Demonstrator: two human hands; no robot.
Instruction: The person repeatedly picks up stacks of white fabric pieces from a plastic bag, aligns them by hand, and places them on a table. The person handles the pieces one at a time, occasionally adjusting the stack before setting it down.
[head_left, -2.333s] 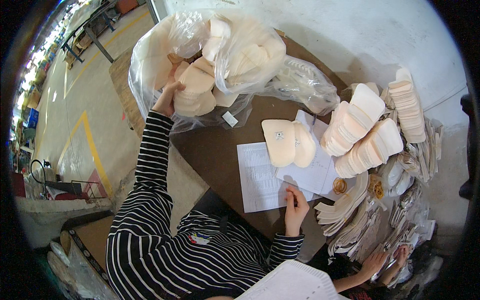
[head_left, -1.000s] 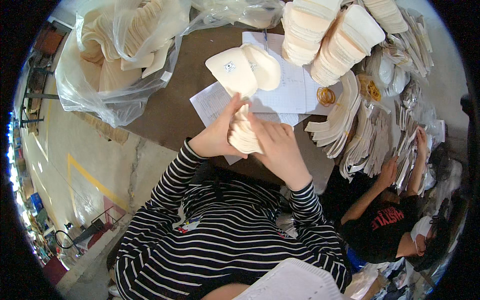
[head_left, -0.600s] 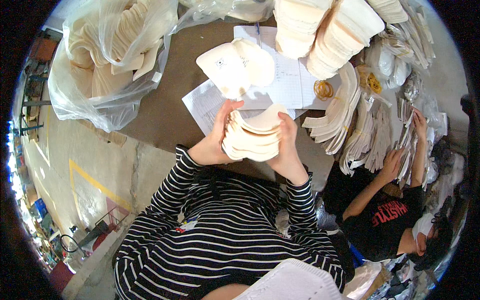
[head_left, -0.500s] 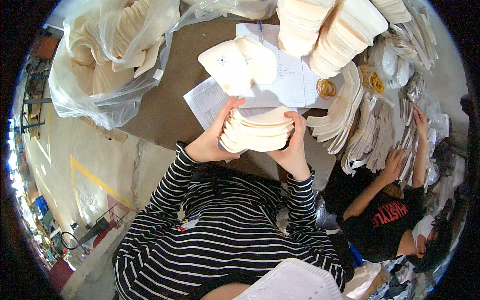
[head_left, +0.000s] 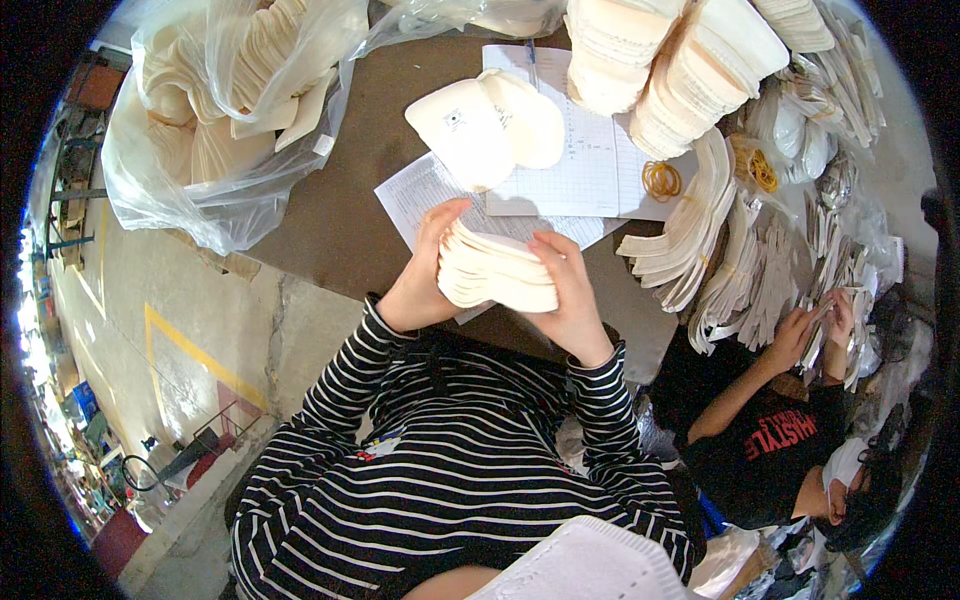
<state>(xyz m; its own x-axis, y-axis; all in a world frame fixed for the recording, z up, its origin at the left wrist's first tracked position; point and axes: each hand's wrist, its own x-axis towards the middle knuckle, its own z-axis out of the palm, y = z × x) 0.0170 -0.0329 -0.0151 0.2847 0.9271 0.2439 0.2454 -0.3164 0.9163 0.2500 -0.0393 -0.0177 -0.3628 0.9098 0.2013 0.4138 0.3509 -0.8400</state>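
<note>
Between my two hands is a small stack of cream, curved flat pieces that look like shoe insoles [head_left: 492,270], held above the near edge of the table. My left hand [head_left: 420,280] is closed on the stack's left end, its thumb up along the side. At the right end, my right hand [head_left: 574,302] grips the stack with the thumb on top; its other fingers are mostly hidden. Just beyond lie two loose cream pieces [head_left: 465,125], one with a small dark print, on top of paper sheets [head_left: 550,200].
A clear plastic bag [head_left: 225,215] of similar pieces stands at the far left. Tall stacks [head_left: 610,60], yellow rubber bands [head_left: 661,181] and bundled strips [head_left: 690,235] fill the right side. A co-worker [head_left: 790,430] handles strips at the right. A pen [head_left: 532,65] lies on the papers.
The stack has turned slightly in my hands, and its right end has come lower and closer to me. My right hand has shifted left. The co-worker's hands have moved closer together.
</note>
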